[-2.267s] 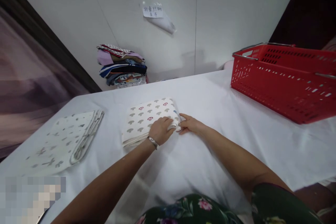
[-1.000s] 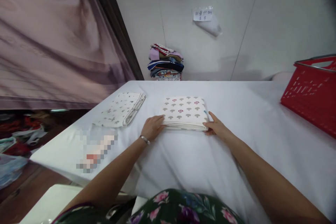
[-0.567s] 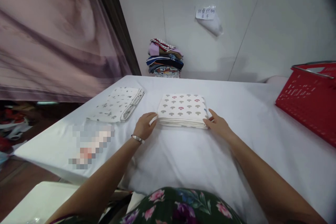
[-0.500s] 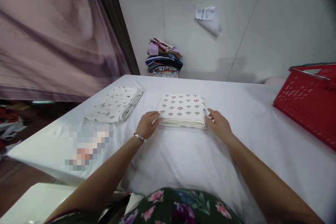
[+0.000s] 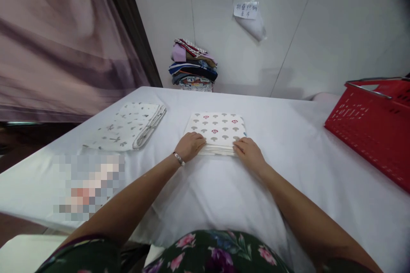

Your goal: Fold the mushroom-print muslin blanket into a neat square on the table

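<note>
Grip: the right hand point(image 5: 248, 152) lies flat and spread on the near edge of the cloth point(image 5: 217, 130) at mid-desk point(image 5: 288, 149). The left hand point(image 5: 191, 145) curls over its near-left corner; whether it pinches, I cannot tell. That cloth is already folded square. A second cloth point(image 5: 128, 126) lies folded to the left, a basket point(image 5: 368, 123) right, stacked clothes point(image 5: 192, 66) far.

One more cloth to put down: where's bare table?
The white-covered table is bare between the folded mushroom-print cloth and the red plastic basket. Crowded: left hand and right hand rest on that cloth's near edge; a folded pale star-print cloth lies left.
</note>
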{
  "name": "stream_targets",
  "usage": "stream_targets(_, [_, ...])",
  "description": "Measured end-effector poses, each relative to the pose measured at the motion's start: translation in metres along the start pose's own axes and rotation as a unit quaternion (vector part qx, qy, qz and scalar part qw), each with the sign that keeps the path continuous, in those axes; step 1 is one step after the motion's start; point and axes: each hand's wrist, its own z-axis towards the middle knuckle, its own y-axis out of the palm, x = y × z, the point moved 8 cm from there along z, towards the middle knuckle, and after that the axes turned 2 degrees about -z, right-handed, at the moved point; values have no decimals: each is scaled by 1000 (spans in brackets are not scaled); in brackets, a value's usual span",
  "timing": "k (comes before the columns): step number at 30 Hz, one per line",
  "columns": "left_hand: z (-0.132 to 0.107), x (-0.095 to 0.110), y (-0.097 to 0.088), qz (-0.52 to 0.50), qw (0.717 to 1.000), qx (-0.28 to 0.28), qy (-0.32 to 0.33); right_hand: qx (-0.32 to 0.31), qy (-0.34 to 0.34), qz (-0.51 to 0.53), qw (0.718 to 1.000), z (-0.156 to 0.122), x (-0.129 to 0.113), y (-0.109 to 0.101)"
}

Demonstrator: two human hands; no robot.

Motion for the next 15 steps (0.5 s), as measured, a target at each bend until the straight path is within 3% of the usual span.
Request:
stream_targets(4, [-8,4,-8,-23,998,54,-12,16,5,18,1000,0,-2,-2])
stream_targets(11, [-19,3,3,-28,999,36,-25,72,-64,-5,995,-8,-15,-14])
stream_targets(15, [-21,3,4,-38,998,37,-29,35,-110,-59,992,-12,-19,-8])
